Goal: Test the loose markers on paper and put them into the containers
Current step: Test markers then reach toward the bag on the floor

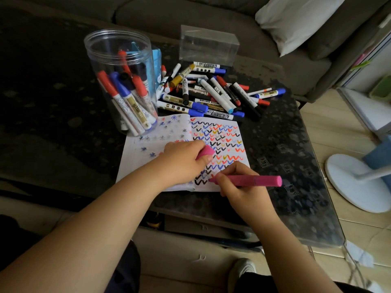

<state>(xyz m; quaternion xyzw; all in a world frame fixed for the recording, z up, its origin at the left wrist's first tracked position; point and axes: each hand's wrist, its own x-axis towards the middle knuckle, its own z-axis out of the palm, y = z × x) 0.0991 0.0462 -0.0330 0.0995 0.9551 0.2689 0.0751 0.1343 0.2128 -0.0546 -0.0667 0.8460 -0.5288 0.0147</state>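
My right hand (239,182) grips a pink marker (254,180), its tip touching the lower part of the open notebook (135,161), whose right page is full of coloured zigzag marks. My left hand (184,159) rests on the notebook and holds the pink cap (204,152). A heap of loose markers (211,92) lies behind the notebook. Left of the heap, a tall clear round jar (120,81) holds several red, blue and black markers. A clear rectangular box (208,46) stands behind the heap.
All this sits on a dark patterned glass table (285,166) whose right edge drops to a wooden floor. A grey sofa with a white pillow (296,20) runs along the back. A white fan base (355,182) stands on the floor at right.
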